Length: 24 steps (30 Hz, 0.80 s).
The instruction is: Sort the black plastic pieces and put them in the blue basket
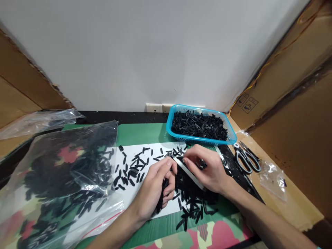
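My left hand (158, 186) is closed around several small black stick-like pieces, some of them showing below the curled fingers. To its right, my right hand (206, 167) hovers over a dark heap, its fingers bent and thumb close to the index finger; what they hold, if anything, is hidden. A white strip (190, 175) passes beneath the right hand. Many loose black pieces (136, 166) lie scattered over a white sheet (141, 151), and more (193, 209) are strewn below the right hand. Their exact kind is not clear.
A blue plastic basket (169, 126) full of black pieces stands at the back. On the left lies a clear plastic bag (85, 183) with black pieces inside. Scissors (245, 160) and a small clear bag (273, 178) are at right. Cardboard walls (295, 114) flank the table.
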Tool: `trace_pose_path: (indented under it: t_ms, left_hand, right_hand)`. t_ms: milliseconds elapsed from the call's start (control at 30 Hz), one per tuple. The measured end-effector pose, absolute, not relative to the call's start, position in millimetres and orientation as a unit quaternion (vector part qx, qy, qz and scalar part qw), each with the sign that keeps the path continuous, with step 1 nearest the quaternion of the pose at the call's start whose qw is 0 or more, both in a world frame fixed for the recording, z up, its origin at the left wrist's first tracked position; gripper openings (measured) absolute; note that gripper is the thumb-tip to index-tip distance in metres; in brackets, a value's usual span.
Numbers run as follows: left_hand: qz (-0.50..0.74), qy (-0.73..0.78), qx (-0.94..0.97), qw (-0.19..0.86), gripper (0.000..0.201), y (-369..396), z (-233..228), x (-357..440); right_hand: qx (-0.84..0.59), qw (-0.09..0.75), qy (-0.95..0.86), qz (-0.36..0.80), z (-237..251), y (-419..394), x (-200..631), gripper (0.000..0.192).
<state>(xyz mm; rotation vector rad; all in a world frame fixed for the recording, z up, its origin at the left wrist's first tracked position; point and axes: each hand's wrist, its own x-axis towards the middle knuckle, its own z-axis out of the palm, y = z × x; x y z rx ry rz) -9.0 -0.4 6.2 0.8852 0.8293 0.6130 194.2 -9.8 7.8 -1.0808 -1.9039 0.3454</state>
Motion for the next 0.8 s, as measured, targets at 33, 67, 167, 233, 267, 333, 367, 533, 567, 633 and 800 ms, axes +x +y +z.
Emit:
trace_pose_path:
  t_ms: [33, 67, 167, 233, 267, 333, 367, 533, 567, 633, 800]
  left_hand:
    - [0.285, 0.384, 0.410, 0.777, 0.036, 0, 5, -9]
    - [0.287, 0.386, 0.409, 0.776, 0.037, 0, 4, -10]
    - [0.290, 0.389, 0.409, 0.773, 0.038, 1, 1, -11]
    - [0.292, 0.385, 0.412, 0.773, 0.038, 1, 1, -11]
    - [0.294, 0.380, 0.415, 0.773, 0.037, 1, 1, -12]
    - [0.298, 0.366, 0.425, 0.772, 0.037, 0, 2, -13]
    - [0.298, 0.358, 0.432, 0.772, 0.037, -1, 3, -13]
    - [0.293, 0.324, 0.459, 0.774, 0.038, -2, 6, -14]
    - [0.304, 0.326, 0.458, 0.769, 0.038, -1, 6, -13]
    - [0.312, 0.328, 0.452, 0.769, 0.040, 0, 5, -12]
    - [0.329, 0.300, 0.451, 0.774, 0.043, 0, 5, -8]
  right_hand:
    - [-0.398, 0.429, -0.810, 0.030, 9, -11, 200, 0.010]
    - [-0.360, 0.408, -0.837, -0.058, 10, -11, 206, 0.016]
    - [-0.323, 0.447, -0.813, -0.186, 11, -11, 219, 0.037]
    - [-0.325, 0.485, -0.791, -0.184, 11, -9, 222, 0.041]
    - [-0.335, 0.514, -0.773, -0.159, 10, -8, 220, 0.037]
    - [-0.379, 0.575, -0.722, -0.061, 8, -7, 212, 0.021]
    - [-0.405, 0.600, -0.690, 0.011, 5, -7, 206, 0.012]
    - [-0.433, 0.587, -0.540, 0.419, -13, -4, 173, 0.022]
    - [-0.425, 0.574, -0.525, 0.463, -16, -4, 169, 0.026]
    - [-0.419, 0.555, -0.505, 0.511, -20, -5, 164, 0.029]
    - [-0.409, 0.556, -0.498, 0.525, -18, -6, 164, 0.030]
